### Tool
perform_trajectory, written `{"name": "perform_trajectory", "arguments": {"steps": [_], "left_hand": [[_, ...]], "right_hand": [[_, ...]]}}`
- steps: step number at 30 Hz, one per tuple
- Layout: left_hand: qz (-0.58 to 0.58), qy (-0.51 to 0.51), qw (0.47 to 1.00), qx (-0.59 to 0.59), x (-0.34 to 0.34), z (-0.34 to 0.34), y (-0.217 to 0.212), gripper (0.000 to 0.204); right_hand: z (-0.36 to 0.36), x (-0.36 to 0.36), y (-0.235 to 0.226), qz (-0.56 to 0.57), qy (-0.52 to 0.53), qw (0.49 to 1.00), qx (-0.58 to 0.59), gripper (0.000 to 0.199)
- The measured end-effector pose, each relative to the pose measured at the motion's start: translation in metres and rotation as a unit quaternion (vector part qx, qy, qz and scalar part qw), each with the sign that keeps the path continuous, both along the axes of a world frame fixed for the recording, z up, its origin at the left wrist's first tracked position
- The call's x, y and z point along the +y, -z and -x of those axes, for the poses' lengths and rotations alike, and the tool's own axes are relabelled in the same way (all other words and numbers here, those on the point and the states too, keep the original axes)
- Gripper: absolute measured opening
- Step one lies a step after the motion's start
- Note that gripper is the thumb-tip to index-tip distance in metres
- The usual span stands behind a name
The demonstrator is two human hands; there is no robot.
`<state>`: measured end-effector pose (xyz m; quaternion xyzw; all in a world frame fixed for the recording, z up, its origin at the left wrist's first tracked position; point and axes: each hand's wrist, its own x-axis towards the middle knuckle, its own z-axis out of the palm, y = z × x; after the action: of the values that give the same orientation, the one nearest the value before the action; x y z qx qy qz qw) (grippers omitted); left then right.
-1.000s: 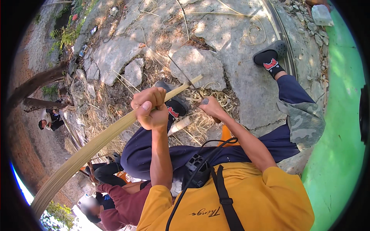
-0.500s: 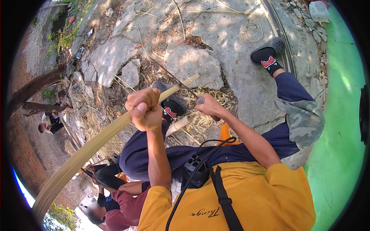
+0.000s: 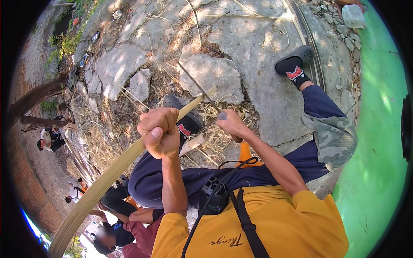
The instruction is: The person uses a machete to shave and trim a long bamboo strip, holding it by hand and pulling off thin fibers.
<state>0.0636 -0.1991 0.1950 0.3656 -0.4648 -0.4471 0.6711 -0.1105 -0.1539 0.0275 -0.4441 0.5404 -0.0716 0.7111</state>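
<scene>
My left hand [image 3: 159, 134] is closed in a fist around a long, pale bamboo strip [image 3: 103, 180]. The strip runs from the lower left up past my fist, and its short far end [image 3: 210, 92] sticks out beyond it. My right hand [image 3: 232, 124] grips the handle of a knife with a long, narrow, dark blade [image 3: 193, 79]. The blade crosses the strip near its far end, pointing up and to the left; whether it bites into the bamboo I cannot tell. Under the strip, fibrous shavings [image 3: 215, 142] lie around my shoe.
Broken concrete slabs [image 3: 213, 77] and dry fibre cover the ground. A cut bamboo piece [image 3: 193, 144] lies between my legs, near an orange object [image 3: 246, 152]. A green surface [image 3: 374, 129] runs along the right. A person in a maroon top [image 3: 144, 234] sits at lower left.
The knife blade has turned to a steeper angle while still crossing the strip near its end. Both hands keep their grips. The whole view has shifted slightly.
</scene>
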Motion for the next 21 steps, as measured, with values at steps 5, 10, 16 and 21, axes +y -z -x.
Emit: {"name": "perform_trajectory", "arguments": {"steps": [5, 10, 16, 21], "left_hand": [[0.011, 0.021, 1.000, 0.006, -0.009, -0.006, 0.001, 0.040], [0.014, 0.034, 0.999, -0.039, -0.012, 0.001, 0.003, 0.041], [0.022, 0.040, 0.999, -0.021, -0.012, -0.002, -0.004, 0.039], [0.021, 0.048, 0.999, -0.010, -0.015, 0.002, 0.005, 0.039]], "right_hand": [[-0.003, -0.005, -0.022, 0.051, -0.002, 0.984, -0.168, 0.028], [0.010, -0.026, 0.029, 0.016, -0.050, 0.999, -0.006, 0.019], [0.011, -0.021, -0.017, 0.059, -0.068, 0.988, -0.122, 0.020], [0.029, -0.016, 0.068, 0.018, -0.091, 0.996, 0.008, 0.020]]}}
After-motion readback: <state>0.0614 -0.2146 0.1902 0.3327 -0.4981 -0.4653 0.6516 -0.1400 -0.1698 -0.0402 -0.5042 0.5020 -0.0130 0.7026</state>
